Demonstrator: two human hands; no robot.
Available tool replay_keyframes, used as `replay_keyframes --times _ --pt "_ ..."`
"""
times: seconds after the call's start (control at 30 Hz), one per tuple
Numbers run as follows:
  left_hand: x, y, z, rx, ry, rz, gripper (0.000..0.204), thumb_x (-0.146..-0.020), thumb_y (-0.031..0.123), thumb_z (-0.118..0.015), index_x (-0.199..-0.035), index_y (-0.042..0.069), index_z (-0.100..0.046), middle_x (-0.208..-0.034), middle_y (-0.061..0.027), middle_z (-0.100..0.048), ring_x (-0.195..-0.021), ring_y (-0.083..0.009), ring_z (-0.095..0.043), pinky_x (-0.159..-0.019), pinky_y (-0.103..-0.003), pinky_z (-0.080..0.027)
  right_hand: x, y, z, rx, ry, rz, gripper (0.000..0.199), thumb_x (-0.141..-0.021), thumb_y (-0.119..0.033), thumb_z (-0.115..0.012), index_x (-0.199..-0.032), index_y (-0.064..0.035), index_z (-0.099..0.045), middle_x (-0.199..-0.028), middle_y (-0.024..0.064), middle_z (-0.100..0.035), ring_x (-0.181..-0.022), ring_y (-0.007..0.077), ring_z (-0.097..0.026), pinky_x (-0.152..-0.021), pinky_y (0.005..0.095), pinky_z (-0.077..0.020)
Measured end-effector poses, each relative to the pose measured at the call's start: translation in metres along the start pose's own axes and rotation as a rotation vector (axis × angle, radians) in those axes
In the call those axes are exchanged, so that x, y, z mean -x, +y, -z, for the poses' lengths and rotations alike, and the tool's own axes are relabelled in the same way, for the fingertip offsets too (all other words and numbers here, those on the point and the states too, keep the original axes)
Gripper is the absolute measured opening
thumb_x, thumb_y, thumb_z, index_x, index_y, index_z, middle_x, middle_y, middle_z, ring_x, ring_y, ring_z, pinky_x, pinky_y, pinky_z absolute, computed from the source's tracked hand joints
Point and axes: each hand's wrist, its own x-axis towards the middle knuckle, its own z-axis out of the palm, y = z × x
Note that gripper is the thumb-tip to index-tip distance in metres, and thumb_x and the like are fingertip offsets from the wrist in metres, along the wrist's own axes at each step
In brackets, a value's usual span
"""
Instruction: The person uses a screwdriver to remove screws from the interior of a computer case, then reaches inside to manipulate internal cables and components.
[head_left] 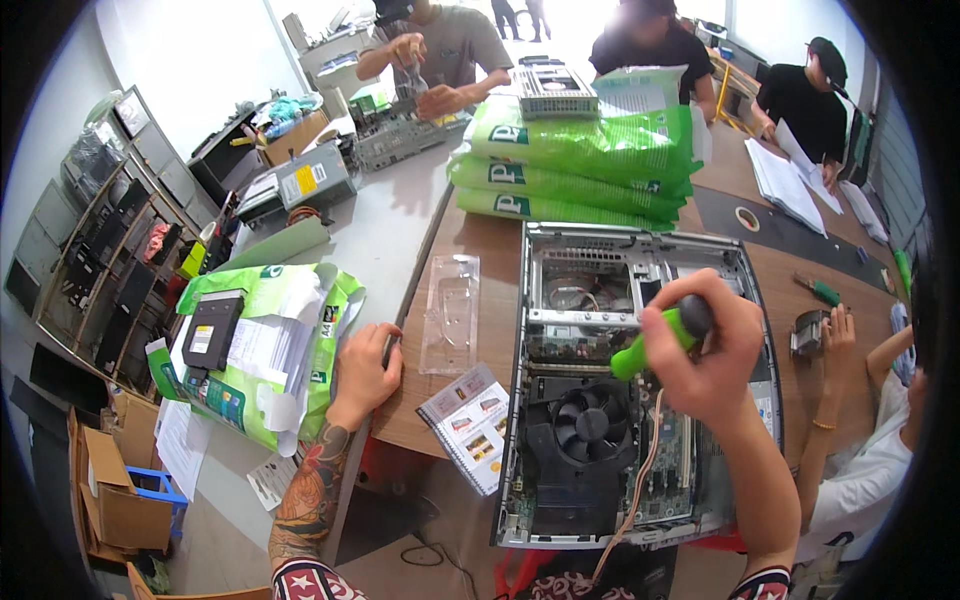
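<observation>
Screwdriver (630, 360), green with dark end, is clasped by right hand (715, 355), grip of left hand (366, 368) unclear.

Flat on the wooden counter (500, 300): a clear plastic tray (450, 340), with a printed booklet (462, 425) just nearer. Piled farther back: green paper packs (575, 180), topped by a metal drive unit (557, 103). Off to the right, a roll of tape (739, 213) and, beyond, white sheets (783, 185). On the grey counter (385, 220) at left, an opened green pack (262, 405) bearing a black drive (212, 330); behind, a yellow-labelled metal box (325, 170). Lower left, a cardboard box (140, 520).
</observation>
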Motion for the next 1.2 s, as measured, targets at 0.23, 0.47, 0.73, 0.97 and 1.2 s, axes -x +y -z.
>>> replay_keyframes --times 0.23,0.47,0.73,0.97,1.2 --pt "0.001 0.0 0.0 -0.011 0.04 -0.043 0.015 -0.085 0.009 -0.061 -0.1 0.007 -0.062 -0.088 -0.0165 -0.06 -0.086 -0.0388 -0.06 -0.077 -0.048 -0.048 -0.004 0.014 0.008 0.021 0.179 -0.077 0.013 -0.083 -0.006 -0.075 -0.084 -0.0034 -0.062 -0.06 -0.0004 -0.057 -0.054 0.0046 -0.055 -0.05 0.02 -0.0391" --pt "0.001 0.0 -0.003 0.0 0.048 -0.051 0.012 -0.087 0.007 -0.06 -0.099 0.005 -0.062 -0.081 -0.014 -0.057 -0.071 -0.0323 -0.054 -0.068 -0.044 -0.044 0.016 0.018 -0.028 0.135 0.051 -0.003 0.032 -0.076 -0.02 -0.087 -0.084 -0.0064 -0.059 -0.057 0.0019 -0.056 -0.048 0.0122 -0.06 -0.045 0.0267 -0.046" --pt "0.0 0.005 0.0 -0.023 -0.049 0.031 0.015 -0.086 0.007 -0.06 -0.101 0.006 -0.06 -0.092 -0.0152 -0.062 -0.091 -0.0377 -0.06 -0.08 -0.047 -0.047 0.023 0.028 -0.045 0.185 -0.03 0.057 0.033 -0.078 -0.022 -0.084 -0.082 -0.0067 -0.055 -0.057 0.0051 -0.054 -0.045 0.0214 -0.056 -0.045 0.0322 -0.0459" --pt "-0.002 0.008 0.003 -0.013 -0.034 0.025 0.014 -0.086 0.006 -0.06 -0.1 0.004 -0.06 -0.09 -0.0162 -0.062 -0.088 -0.0386 -0.06 -0.078 -0.047 -0.047 0.023 0.036 -0.053 0.169 -0.054 0.058 0.033 -0.081 -0.021 -0.081 -0.081 -0.0065 -0.051 -0.056 0.0056 -0.051 -0.047 0.0226 -0.055 -0.046 0.0344 -0.0446" --pt "-0.003 0.006 -0.002 -0.009 0.042 -0.048 0.014 -0.086 0.004 -0.061 -0.1 0.004 -0.061 -0.077 -0.0114 -0.051 -0.065 -0.0267 -0.047 -0.064 -0.04 -0.041 0.025 0.043 -0.058 0.189 -0.068 0.063 0.034 -0.081 -0.024 -0.08 -0.081 -0.0062 -0.051 -0.056 0.0063 -0.052 -0.048 0.0238 -0.057 -0.046 0.0353 -0.0445"
